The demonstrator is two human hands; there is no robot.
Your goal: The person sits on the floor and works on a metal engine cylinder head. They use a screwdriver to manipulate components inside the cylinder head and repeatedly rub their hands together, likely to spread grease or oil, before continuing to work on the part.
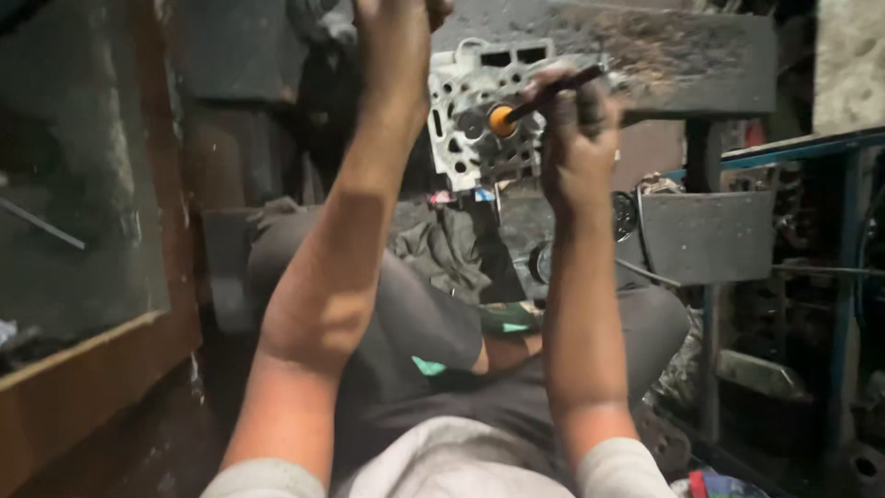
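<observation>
where the forearms rise from the pale sleeves at the bottom of the frame, both arms reach up and away toward the top centre, above the person's dark trousers and bent knees.

right hand (pixel 579 129): closed in a fist around the dark shaft of a hand tool (pixel 553 92). the shaft runs diagonally, from upper right down to lower left, and ends in an orange round tip (pixel 501 120). the tip touches the face of the engine part (pixel 475 111).

left hand (pixel 401 28): raised at the top edge of the frame, just left of the engine part. the fingers are cut off by the frame edge, so grip and opening cannot be told.

engine part: a pale grey metal casting with several round and slotted holes, standing beyond both hands in the upper centre. the right hand is the nearer one to its face. whether anything sits in the holes cannot be told.

surroundings: crumpled dark rags (pixel 447 249) lie below the casting. a grey slab (pixel 645 46) lies behind it in the upper right. a blue metal frame (pixel 784 152) stands at the right edge.
</observation>
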